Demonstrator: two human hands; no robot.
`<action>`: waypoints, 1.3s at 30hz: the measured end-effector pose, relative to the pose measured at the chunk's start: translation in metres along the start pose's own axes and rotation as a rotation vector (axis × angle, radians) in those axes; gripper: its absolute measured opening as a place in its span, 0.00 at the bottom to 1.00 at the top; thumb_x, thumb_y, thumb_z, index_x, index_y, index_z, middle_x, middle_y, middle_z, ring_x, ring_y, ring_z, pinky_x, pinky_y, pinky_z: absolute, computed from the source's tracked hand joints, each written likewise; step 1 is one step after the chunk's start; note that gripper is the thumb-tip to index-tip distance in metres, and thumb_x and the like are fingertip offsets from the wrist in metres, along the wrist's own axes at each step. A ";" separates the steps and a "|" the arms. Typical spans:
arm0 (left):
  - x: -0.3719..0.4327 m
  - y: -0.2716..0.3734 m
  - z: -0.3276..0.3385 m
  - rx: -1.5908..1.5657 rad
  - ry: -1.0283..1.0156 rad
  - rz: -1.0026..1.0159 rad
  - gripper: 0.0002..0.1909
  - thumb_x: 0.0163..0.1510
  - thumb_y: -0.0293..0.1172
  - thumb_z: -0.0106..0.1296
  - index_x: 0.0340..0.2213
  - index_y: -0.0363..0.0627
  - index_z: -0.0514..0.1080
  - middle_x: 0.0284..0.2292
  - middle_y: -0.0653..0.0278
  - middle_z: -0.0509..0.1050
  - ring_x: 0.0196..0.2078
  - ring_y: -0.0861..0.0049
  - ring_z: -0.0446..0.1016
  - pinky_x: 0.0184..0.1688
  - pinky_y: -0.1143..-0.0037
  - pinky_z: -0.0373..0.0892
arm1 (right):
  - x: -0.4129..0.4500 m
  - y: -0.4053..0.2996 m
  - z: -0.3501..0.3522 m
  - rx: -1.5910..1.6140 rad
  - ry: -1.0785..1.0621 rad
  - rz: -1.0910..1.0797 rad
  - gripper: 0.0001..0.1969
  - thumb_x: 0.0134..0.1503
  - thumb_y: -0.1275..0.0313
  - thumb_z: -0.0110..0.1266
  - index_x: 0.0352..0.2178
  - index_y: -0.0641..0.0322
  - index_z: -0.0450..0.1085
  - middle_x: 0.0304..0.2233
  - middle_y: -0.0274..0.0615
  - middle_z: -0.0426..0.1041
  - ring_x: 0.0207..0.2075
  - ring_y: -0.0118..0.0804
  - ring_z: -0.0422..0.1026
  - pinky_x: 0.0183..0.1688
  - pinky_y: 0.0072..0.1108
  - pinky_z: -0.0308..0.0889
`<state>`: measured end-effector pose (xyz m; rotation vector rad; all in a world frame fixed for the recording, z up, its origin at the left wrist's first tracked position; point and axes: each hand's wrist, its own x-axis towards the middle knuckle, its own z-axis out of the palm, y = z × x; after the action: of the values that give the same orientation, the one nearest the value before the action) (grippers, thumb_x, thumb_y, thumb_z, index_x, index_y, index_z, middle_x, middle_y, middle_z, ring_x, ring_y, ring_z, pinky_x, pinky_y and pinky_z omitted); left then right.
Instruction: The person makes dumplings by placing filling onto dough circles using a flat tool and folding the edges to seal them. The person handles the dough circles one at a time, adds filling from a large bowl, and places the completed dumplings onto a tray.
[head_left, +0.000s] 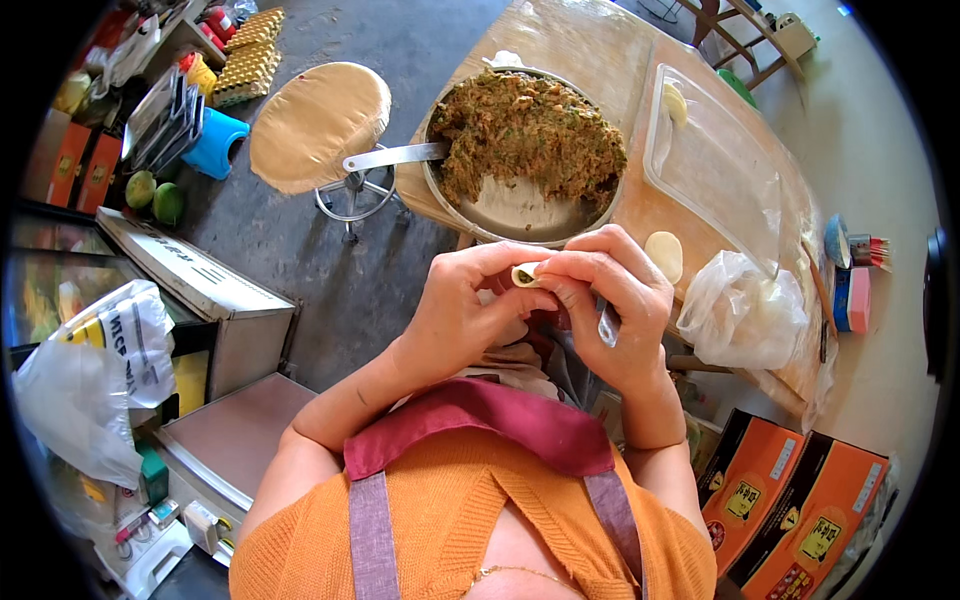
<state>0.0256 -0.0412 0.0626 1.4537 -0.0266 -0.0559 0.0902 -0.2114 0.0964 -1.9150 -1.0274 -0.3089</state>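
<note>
My left hand (480, 296) and my right hand (615, 300) meet in front of my apron, pinching a small folded dough wrapper (527, 274) with a bit of filling showing at its open end. A metal utensil (608, 324), perhaps a spoon or spatula, is also held in my right hand, against the palm. Just beyond my hands stands a round metal bowl (517, 241) of minced filling (525, 127), with a flat metal handle (396, 156) sticking out to the left. One round dough wrapper (664, 256) lies on the wooden table right of my hands.
A clear plastic tray (720, 161) with a few wrappers (674, 105) at its edge is on the table (600, 37). Nearer lies a crumpled plastic bag (742, 311). A round stool (322, 124) stands left; orange boxes (806, 502) are at lower right.
</note>
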 end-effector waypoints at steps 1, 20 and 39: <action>0.001 -0.002 -0.001 0.000 -0.003 -0.001 0.14 0.57 0.20 0.56 0.46 0.33 0.75 0.38 0.63 0.78 0.42 0.85 0.74 0.44 0.80 0.72 | 0.001 0.000 -0.001 -0.001 0.001 0.002 0.11 0.45 0.81 0.66 0.33 0.64 0.78 0.28 0.41 0.73 0.27 0.40 0.75 0.28 0.24 0.70; 0.006 -0.004 -0.001 -0.094 -0.075 -0.005 0.14 0.55 0.18 0.57 0.45 0.31 0.75 0.40 0.62 0.77 0.42 0.82 0.76 0.46 0.79 0.73 | 0.002 0.009 -0.008 0.056 -0.050 0.142 0.08 0.45 0.83 0.63 0.29 0.64 0.76 0.26 0.43 0.73 0.26 0.41 0.75 0.29 0.27 0.70; 0.009 -0.016 -0.002 -0.195 -0.107 -0.143 0.15 0.58 0.25 0.59 0.46 0.31 0.75 0.33 0.66 0.80 0.32 0.89 0.74 0.36 0.83 0.72 | 0.006 0.022 -0.010 0.049 -0.205 0.211 0.07 0.44 0.83 0.59 0.28 0.64 0.74 0.27 0.43 0.73 0.29 0.45 0.75 0.30 0.28 0.70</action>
<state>0.0342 -0.0419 0.0460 1.2545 -0.0050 -0.2469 0.1120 -0.2219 0.0923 -2.0202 -0.9433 0.0335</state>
